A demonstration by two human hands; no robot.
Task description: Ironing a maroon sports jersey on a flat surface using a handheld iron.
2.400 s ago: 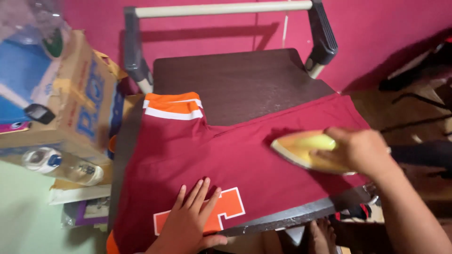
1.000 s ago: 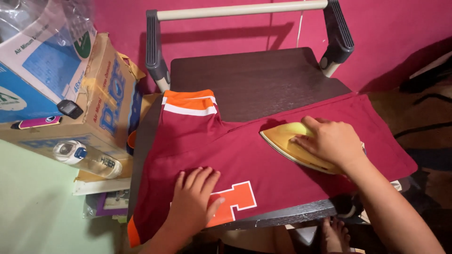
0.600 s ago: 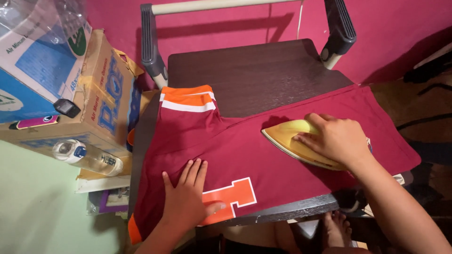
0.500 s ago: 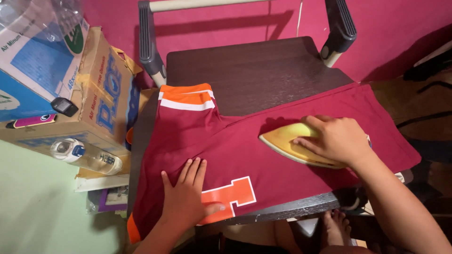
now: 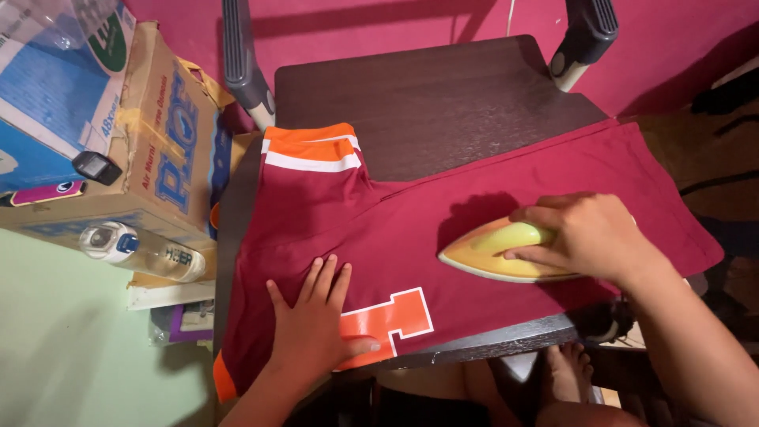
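Head view, right hand point(image 5: 589, 237) gripping yellow iron point(image 5: 494, 251), left hand point(image 5: 312, 324) spread flat on maroon jersey point(image 5: 395, 229), cardboard box point(image 5: 170, 150) beside.

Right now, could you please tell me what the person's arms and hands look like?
Both the left hand and the right hand are bare, without gloves, rings or a watch. Both forearms are uncovered as far as the picture shows; no sleeve is visible.

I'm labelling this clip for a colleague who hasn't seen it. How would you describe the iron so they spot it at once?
Start at the dark wooden table with the maroon shirt spread over it. On the shirt's right half, under the right hand, sits the iron. It is the only pale yellow, pointed thing there, tip facing the left hand.
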